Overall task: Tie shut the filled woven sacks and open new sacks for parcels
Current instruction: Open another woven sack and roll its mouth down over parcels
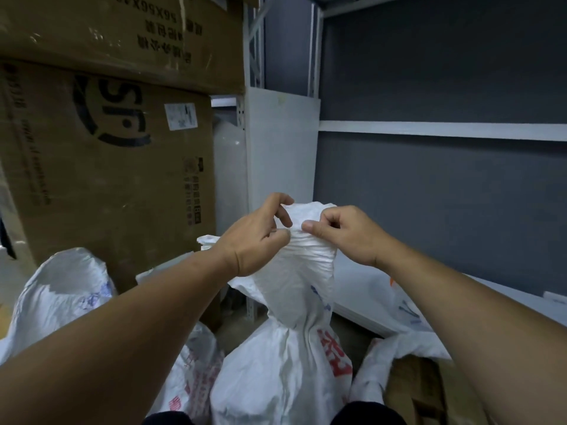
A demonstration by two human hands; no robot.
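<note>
1. A dark grey wall [445, 72] fills the right side, crossed by a white rail [441, 130].
2. Two large cardboard boxes stand stacked on the left: the upper box [107, 32] rests on the lower box [92, 167], which carries black print and a small white label [181, 116].
3. A white panel [282, 142] stands upright between the boxes and the wall.
4. The filled sack [276, 369], white woven with red print on its right side, stands upright at the bottom centre, directly before the person. It is drawn in narrow partway up, and above that its bunched top [306, 262] rises to the hands.
5. An open-mouthed sack [58, 286] sits low on the left, in front of the lower box; a red-printed sack [196, 372] lies just beside the filled one, on its left.
6. A flat sack [399, 308] lies on the low white ledge to the right.
7. The left hand [257, 237] grips the bunched top from the left, thumb pressed to the fabric and fingers curled over its crest.
8. The right hand [346, 231] pinches the same fabric from the right between thumb and curled fingers, its thumb near the left thumb.
</note>
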